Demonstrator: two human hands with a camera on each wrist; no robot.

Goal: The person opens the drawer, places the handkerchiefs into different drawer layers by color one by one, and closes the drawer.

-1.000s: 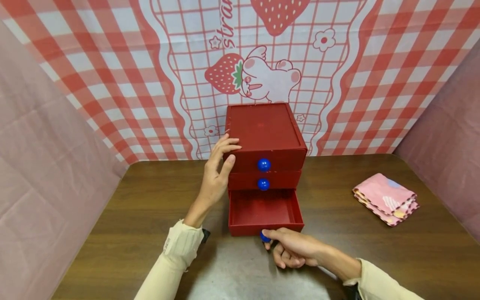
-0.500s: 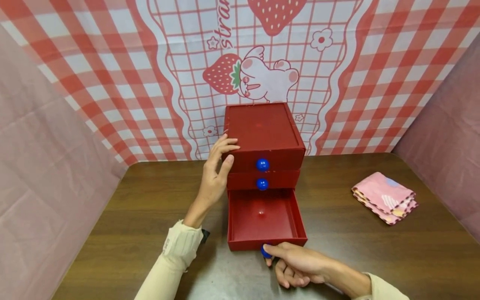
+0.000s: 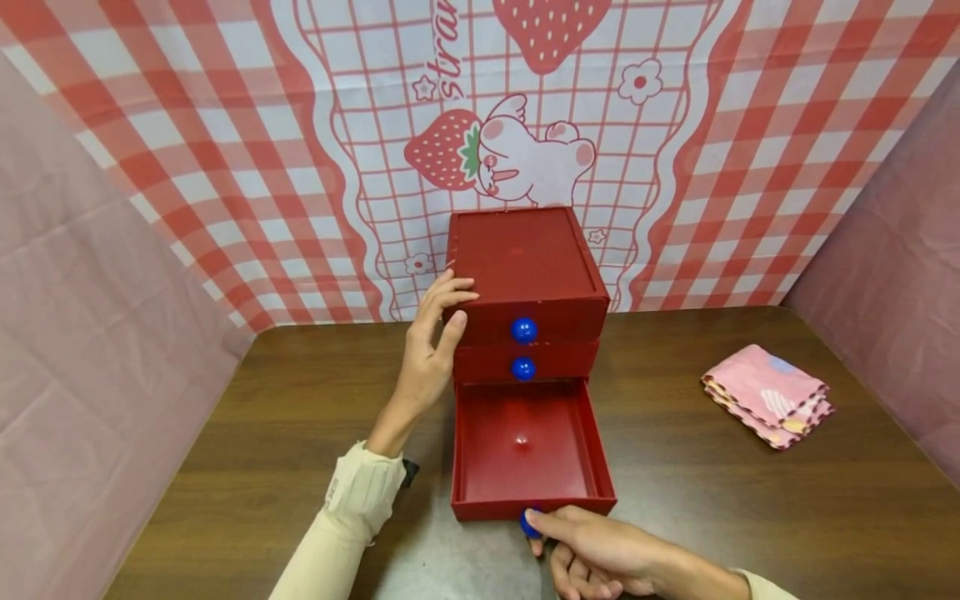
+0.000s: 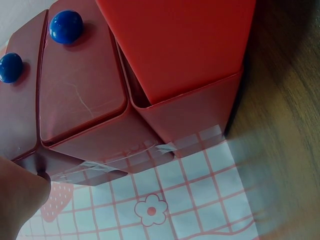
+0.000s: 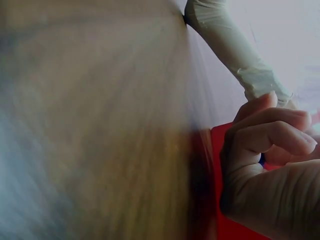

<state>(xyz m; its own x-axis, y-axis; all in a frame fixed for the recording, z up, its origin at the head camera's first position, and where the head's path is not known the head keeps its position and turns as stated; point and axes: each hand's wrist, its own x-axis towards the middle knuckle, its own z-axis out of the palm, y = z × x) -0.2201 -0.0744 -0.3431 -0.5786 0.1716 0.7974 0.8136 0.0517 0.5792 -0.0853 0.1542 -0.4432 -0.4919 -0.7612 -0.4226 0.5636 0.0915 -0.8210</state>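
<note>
A red three-drawer chest (image 3: 525, 254) stands at the middle of the table, its bottom drawer (image 3: 495, 450) pulled far out with nothing inside. Thumb and finger of my right hand (image 3: 600, 550) pinch the blue round knob (image 3: 529, 523) of that drawer. My left hand (image 3: 431, 350) rests on the chest's upper left edge, fingertips on the top and thumb by the front. The upper two drawers are closed, each with a blue knob (image 3: 524, 330). In the left wrist view the extended drawer (image 4: 185, 45) juts from the chest's side. Curled fingers (image 5: 270, 130) hide most of the knob in the right wrist view.
A folded pink cloth (image 3: 768, 396) lies on the right of the wooden table (image 3: 300, 417). Behind the chest hangs a red-and-white checked curtain (image 3: 787, 167) with strawberry prints. Pink cloth walls (image 3: 97, 333) stand at both sides.
The bottom drawer has slid further out toward me, drawn by my right hand on its knob. My left hand has stayed on the chest.
</note>
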